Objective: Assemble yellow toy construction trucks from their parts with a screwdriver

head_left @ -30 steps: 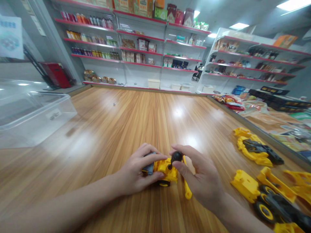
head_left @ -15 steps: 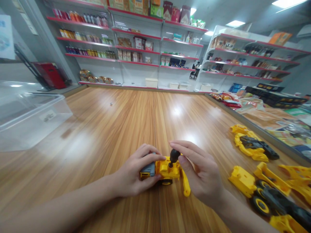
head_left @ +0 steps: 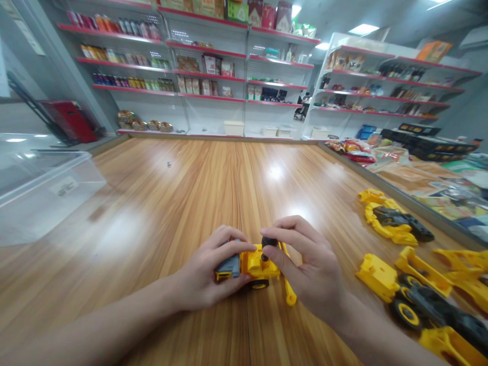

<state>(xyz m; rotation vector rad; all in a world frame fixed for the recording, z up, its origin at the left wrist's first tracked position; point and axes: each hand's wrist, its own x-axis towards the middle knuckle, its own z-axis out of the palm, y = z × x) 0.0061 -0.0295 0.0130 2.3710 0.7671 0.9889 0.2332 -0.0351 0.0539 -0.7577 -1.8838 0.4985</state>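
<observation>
A yellow toy construction truck (head_left: 256, 263) with a grey cab and black wheels stands on the wooden table in front of me. My left hand (head_left: 209, 269) is wrapped round its grey end, fingers on top and thumb along the near side. Between the thumb and fingers of my right hand (head_left: 312, 262) is the black handle of a short screwdriver (head_left: 269, 242), upright over the truck's yellow body. Its lower end meets the top of the body; the exact contact is too small to make out. A thin yellow arm piece (head_left: 290, 295) sticks out at the truck's right end.
Yellow and black toy vehicle parts (head_left: 392, 218) lie at the right, with a wheeled black chassis (head_left: 427, 307) nearer me. A clear plastic bin (head_left: 46, 198) stands at the left. Packaged goods (head_left: 404, 175) lie beyond the table's right edge; stocked shelves (head_left: 209, 76) are behind.
My right fingers have shifted round the screwdriver handle, now covering more of it, and the handle looks more upright. My left hand keeps its hold on the truck. The view has shifted slightly.
</observation>
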